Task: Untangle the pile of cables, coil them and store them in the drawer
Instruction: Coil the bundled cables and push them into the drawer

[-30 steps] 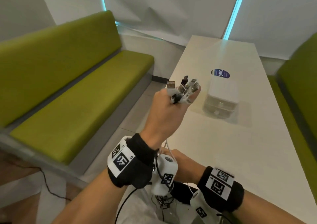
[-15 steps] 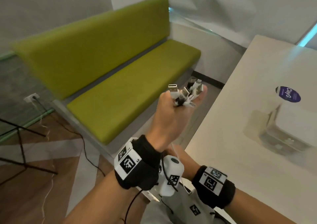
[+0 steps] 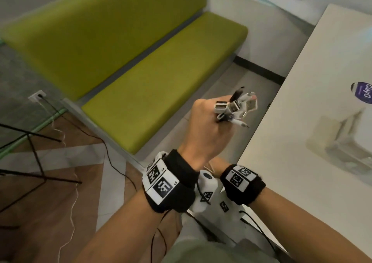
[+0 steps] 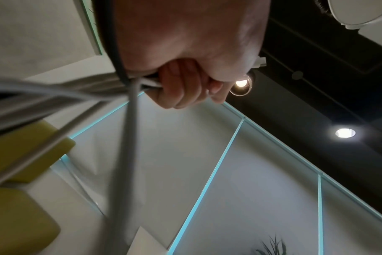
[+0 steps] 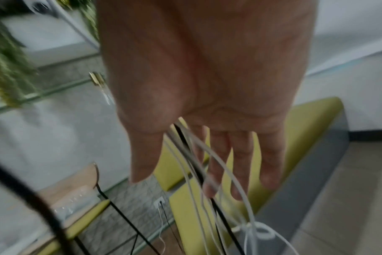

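Observation:
My left hand is raised beside the table edge and grips a bundle of white and black cables just below their plugs, which fan out above the fist. In the left wrist view its fingers curl round the cables, which hang down past the camera. My right hand is lower, mostly hidden behind the left wrist in the head view. Its fingers are straight, with the hanging strands running between thumb and fingers; a knotted loop hangs below. A white drawer unit stands blurred on the table.
The white table fills the right side. A green bench runs along the wall on the left, with grey floor between the two. Black stand legs and thin floor wires lie at the lower left.
The head view has swung left and down, so the drawer unit now sits at the right edge. My left hand stays raised with the plugs, now tilted more to the right.

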`<act>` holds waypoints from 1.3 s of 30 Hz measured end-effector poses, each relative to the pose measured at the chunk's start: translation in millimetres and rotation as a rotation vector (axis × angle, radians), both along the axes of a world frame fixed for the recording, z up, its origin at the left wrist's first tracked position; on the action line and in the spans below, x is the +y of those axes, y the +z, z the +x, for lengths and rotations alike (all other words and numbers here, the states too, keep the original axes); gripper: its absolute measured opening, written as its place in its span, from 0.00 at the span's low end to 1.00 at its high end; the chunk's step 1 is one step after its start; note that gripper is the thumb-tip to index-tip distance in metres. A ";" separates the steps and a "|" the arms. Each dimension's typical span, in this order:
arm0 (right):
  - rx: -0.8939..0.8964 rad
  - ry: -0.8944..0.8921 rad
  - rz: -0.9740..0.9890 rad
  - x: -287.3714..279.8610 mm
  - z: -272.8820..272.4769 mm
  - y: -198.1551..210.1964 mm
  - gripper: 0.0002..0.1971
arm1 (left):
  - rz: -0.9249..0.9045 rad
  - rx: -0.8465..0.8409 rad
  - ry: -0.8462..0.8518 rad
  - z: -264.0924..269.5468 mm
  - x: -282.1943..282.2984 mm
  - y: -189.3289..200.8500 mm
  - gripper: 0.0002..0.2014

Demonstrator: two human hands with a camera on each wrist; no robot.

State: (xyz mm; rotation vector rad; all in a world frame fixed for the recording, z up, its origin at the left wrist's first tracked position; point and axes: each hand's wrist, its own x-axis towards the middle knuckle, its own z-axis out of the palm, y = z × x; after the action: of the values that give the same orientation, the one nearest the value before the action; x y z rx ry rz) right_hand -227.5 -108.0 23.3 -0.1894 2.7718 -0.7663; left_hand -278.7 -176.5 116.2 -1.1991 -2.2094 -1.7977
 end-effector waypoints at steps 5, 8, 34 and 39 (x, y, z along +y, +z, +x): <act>-0.093 -0.282 -0.362 6.7 11.5 -12.4 0.23 | -0.016 -0.051 0.016 -28.1 -2.0 -10.2 0.18; -0.187 -0.270 -0.400 21.0 11.1 1.2 0.37 | -0.062 -0.042 0.050 -49.1 -2.5 -10.7 0.23; -0.374 -0.242 -0.030 5.3 -96.7 -99.6 0.26 | -0.163 -0.246 -0.001 -82.9 -54.3 -68.0 0.22; -0.277 -0.169 -0.149 -3.4 -73.5 -67.0 0.53 | -0.111 -0.314 0.073 -97.9 -58.6 -77.3 0.22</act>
State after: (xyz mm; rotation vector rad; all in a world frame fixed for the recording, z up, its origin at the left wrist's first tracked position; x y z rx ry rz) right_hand -300.9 -111.4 -43.7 0.1176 2.4916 -0.9624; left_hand -376.5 -235.1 38.9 -0.8884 -2.5106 -1.9748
